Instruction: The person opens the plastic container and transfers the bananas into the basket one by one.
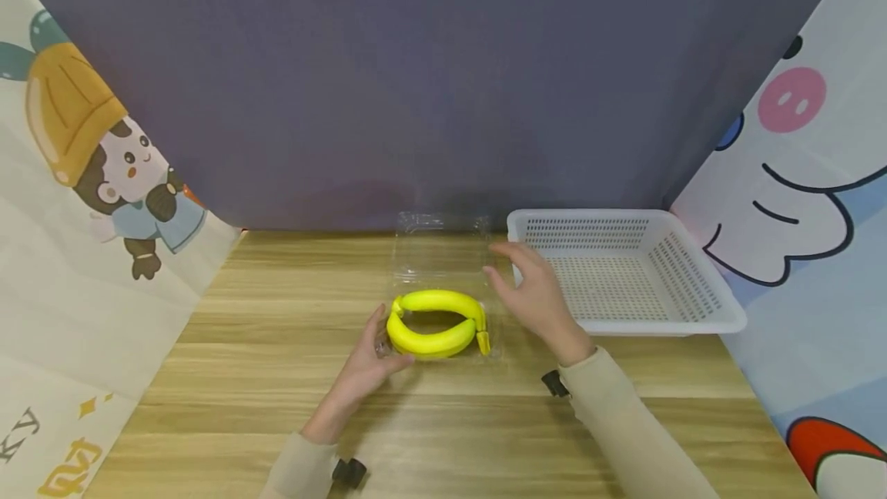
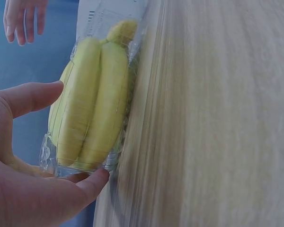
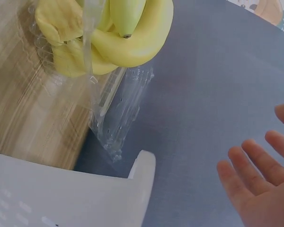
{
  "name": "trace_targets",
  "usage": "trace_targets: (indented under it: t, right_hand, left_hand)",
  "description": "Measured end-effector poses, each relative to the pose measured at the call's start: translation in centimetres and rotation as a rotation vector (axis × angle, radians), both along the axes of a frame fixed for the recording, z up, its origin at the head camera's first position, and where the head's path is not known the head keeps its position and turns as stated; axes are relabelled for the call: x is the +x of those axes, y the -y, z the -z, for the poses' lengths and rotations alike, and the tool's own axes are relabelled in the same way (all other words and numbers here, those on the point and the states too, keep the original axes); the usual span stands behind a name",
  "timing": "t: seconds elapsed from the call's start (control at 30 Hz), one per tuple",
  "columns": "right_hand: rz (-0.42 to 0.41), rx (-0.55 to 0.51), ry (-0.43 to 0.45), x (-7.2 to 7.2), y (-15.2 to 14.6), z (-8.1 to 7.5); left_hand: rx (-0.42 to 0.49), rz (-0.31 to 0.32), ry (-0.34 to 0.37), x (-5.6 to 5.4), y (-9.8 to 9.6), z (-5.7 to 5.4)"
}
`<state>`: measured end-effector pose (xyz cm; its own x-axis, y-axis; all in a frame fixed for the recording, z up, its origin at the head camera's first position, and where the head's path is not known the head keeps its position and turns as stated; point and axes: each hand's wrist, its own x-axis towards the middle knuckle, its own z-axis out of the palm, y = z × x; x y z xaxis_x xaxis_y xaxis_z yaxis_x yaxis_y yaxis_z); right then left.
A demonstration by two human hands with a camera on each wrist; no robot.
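Note:
Yellow bananas (image 1: 433,341), curved into a ring in the head view, lie in a clear plastic clamshell box (image 1: 492,349) on the table. Its transparent lid (image 1: 441,249) stands raised at the back. My left hand (image 1: 367,360) holds the box's left end, thumb along the front and fingers at the side. In the left wrist view, that hand (image 2: 33,189) frames the near end of the box, with the bananas (image 2: 92,99) seen through its wall. My right hand (image 1: 533,295) hovers right of the lid, fingers apart and holding nothing; the right wrist view shows the same hand (image 3: 265,184).
A white perforated basket (image 1: 728,318) stands on the table at the right, just beyond my right hand. The wooden table (image 1: 277,376) meets a dark grey backdrop (image 1: 416,83) behind the lid. Cartoon-printed cloths (image 1: 83,268) hang at both sides.

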<state>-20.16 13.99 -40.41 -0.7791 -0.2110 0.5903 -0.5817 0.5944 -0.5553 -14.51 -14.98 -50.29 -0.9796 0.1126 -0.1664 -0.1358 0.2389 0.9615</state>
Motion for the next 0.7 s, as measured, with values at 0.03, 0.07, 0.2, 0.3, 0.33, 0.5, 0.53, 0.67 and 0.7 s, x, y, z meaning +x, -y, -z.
trace_targets:
  t: [0.03, 0.07, 0.2, 0.3, 0.33, 0.5, 0.53, 0.67, 0.7]
  right_hand:
    - [0.003, 0.013, 0.005, 0.1, 0.1, -0.1]
    - [0.001, 0.025, 0.009, 0.2, 0.1, -0.1]
    - [-0.009, 0.078, 0.031, 0.3, 0.5, -0.2]
    - [-0.014, 0.116, 0.054, 0.4, 0.9, -0.2]
    - [-0.012, 0.131, 0.060, 0.4, 1.0, -0.1]
    - [0.000, 0.201, 0.092, 0.4, 1.5, 0.3]
    - [0.003, 0.215, 0.096, 0.4, 1.5, 0.4]
    - [0.012, 0.261, 0.114, 0.3, 1.9, 0.9]
    - [0.017, 0.271, 0.119, 0.3, 2.0, 1.0]
  left_hand:
    - [0.000, 0.002, -0.002, 0.0, 0.0, 0.0]
    - [-0.001, 0.003, -0.003, 0.0, -0.1, -0.1]
    - [-0.001, 0.005, -0.009, -0.1, -0.2, -0.1]
    - [-0.003, 0.007, -0.004, -0.2, -0.2, -0.2]
    - [-0.003, 0.009, -0.002, -0.2, -0.2, -0.2]
    - [-0.017, 0.011, 0.003, -0.3, -0.3, -0.2]
    - [-0.018, 0.011, 0.003, -0.3, -0.3, -0.2]
    - [-0.024, 0.005, 0.004, -0.3, -0.4, -0.1]
    - [-0.022, 0.005, 0.004, -0.3, -0.4, -0.1]
